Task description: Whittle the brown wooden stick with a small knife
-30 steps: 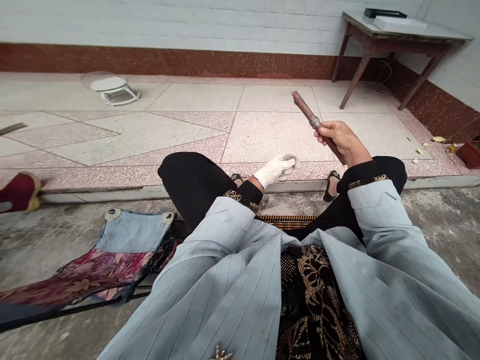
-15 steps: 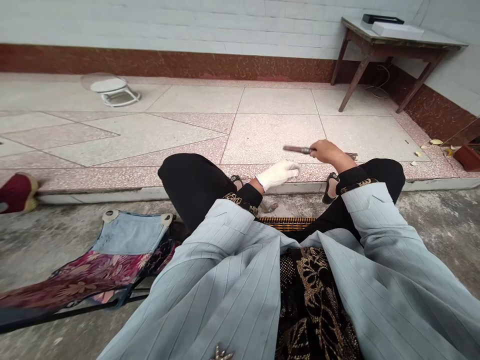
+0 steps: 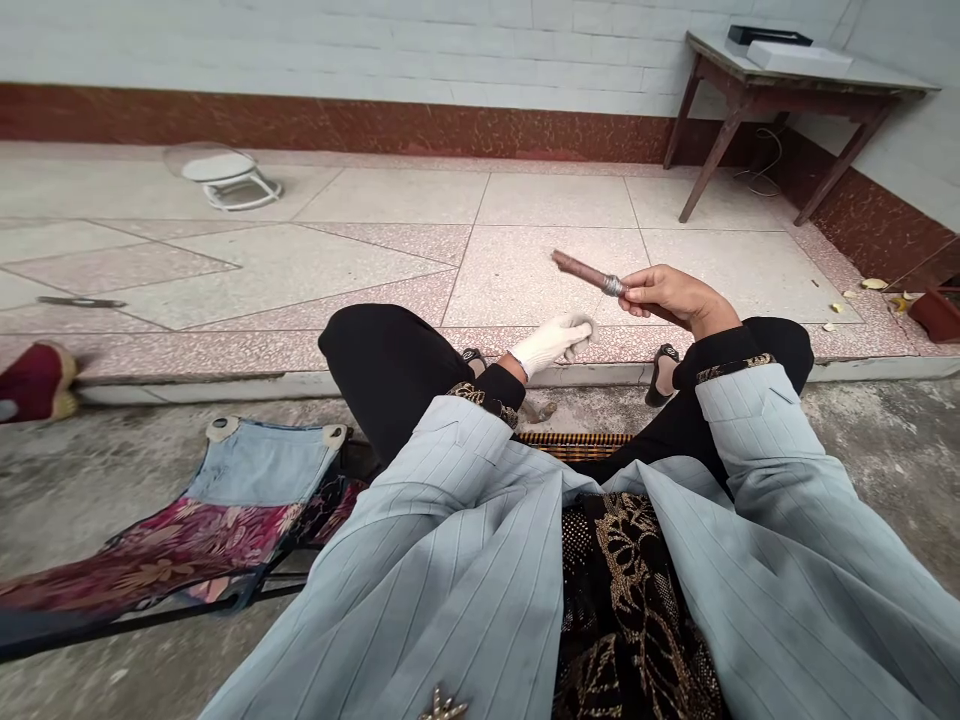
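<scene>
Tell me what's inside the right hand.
The right hand holds a brown stick, with silvery wire wound around it just ahead of the grip. The stretch of stick behind the hand is covered, so its surface there cannot be seen.

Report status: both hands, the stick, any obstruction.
Bare right hand gripping brown stick. Silvery wire wound round stick. Gloved left hand apart from stick, contents unclear. Nothing seen blocking stick.

Reddish-brown stick [image 3: 580,269]; pale-blue pinstriped jacket [image 3: 465,550]
</scene>
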Demonstrator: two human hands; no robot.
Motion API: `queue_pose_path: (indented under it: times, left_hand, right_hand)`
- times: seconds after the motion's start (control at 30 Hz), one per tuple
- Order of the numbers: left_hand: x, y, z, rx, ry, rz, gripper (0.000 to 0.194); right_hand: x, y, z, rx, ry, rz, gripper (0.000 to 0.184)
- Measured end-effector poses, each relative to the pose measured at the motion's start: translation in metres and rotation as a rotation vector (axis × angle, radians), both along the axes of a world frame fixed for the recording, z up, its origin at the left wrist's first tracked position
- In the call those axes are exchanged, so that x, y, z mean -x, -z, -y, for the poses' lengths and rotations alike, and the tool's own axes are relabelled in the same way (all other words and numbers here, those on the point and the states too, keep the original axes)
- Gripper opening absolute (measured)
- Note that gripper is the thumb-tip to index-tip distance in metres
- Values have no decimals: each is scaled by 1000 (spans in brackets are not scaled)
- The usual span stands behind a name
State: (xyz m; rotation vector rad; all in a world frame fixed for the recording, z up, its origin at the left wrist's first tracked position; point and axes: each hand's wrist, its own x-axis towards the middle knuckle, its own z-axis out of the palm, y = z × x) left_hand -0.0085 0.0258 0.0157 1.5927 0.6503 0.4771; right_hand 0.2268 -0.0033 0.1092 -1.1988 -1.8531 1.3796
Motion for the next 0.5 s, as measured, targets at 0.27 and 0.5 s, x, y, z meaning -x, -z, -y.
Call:
queue_pose_path:
  times: [0.27, 0.5]
  left_hand:
    - [-4, 5, -1, 27, 40, 93, 23]
    - [-7, 18, -2, -48, 21, -17, 21]
  right_hand:
    - [14, 21, -17, -18, 347, -65, 14]
    - [17, 36, -32, -133, 431, 397, 16]
